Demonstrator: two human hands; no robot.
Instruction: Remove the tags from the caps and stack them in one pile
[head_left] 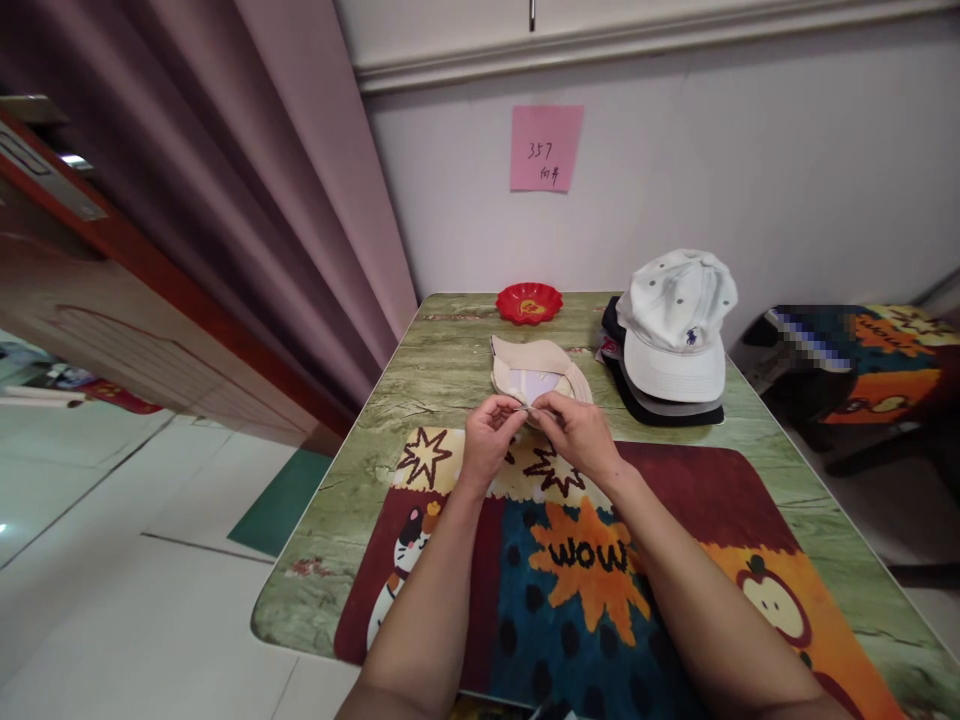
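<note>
A beige cap lies on the table with its pale inside showing. My left hand is closed in a pinch at the cap's near edge. Just to its right, my right hand pinches the same edge, and the fingertips of both nearly meet. A thin, light strip shows between them, seemingly the cap's strap; the fingers partly hide it. To the right stands a stack of caps, a white cap with a small dark blue emblem on top and darker brims beneath.
The green wood-patterned table carries a colourful mat under my forearms. A red scalloped dish sits at the back. A pink note is on the wall. A purple curtain hangs at left, and a patterned stool stands at right.
</note>
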